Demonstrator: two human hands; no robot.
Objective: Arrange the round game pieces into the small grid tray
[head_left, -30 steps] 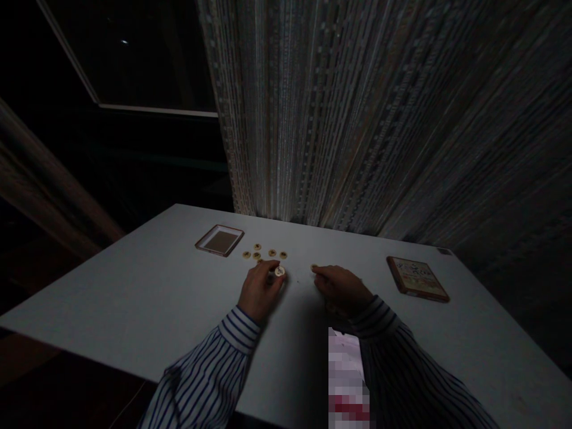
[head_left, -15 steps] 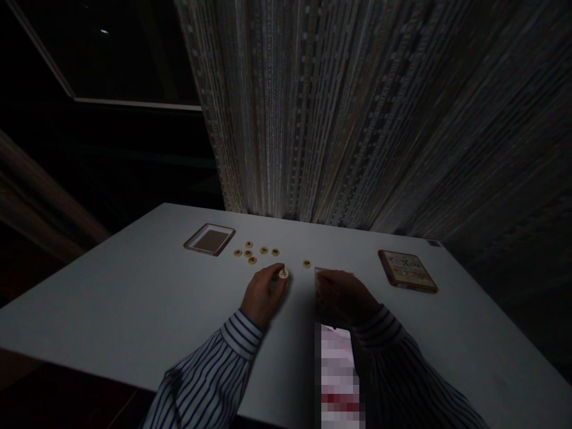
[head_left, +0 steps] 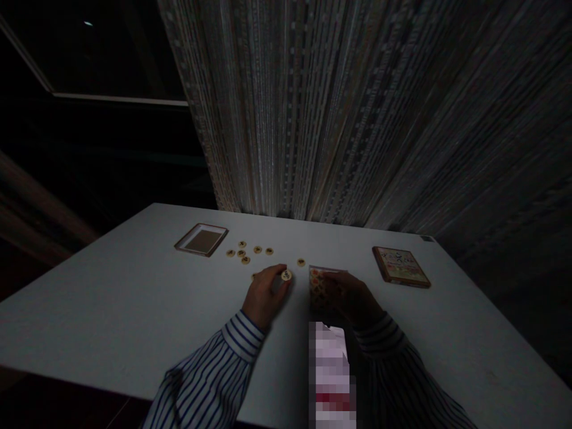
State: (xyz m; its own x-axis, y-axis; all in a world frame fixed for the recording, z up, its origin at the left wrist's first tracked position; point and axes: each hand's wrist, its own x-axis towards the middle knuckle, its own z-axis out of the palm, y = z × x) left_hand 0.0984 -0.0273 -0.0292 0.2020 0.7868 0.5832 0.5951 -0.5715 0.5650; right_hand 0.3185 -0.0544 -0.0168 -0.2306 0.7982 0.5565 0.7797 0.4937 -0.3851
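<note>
Pinched between the thumb and fingers of my left hand (head_left: pixel 263 298) is a round xiangqi piece (head_left: pixel 286 275), its dark character facing up. My right hand (head_left: pixel 353 298) is over a shaded rectangular pack of similar pieces (head_left: pixel 317 286), some marked red. Its fingers are curled, and what they grip, if anything, is hidden. One loose piece (head_left: pixel 301 262) lies just beyond the pack. Several more pieces (head_left: pixel 242 254) are scattered past my left hand, and another is partly covered by its knuckles.
An open shallow box part (head_left: pixel 181 245) sits at the left on the white table (head_left: pixel 134 310). The printed lid (head_left: pixel 401 267) lies at the right. A small dark item (head_left: pixel 426 238) is at the far right corner. String curtains (head_left: pixel 286 119) hang behind the table's far edge.
The view has shifted slightly right. My right hand has moved off the left part of the pack, exposing its pieces. My left hand still holds the xiangqi piece.
</note>
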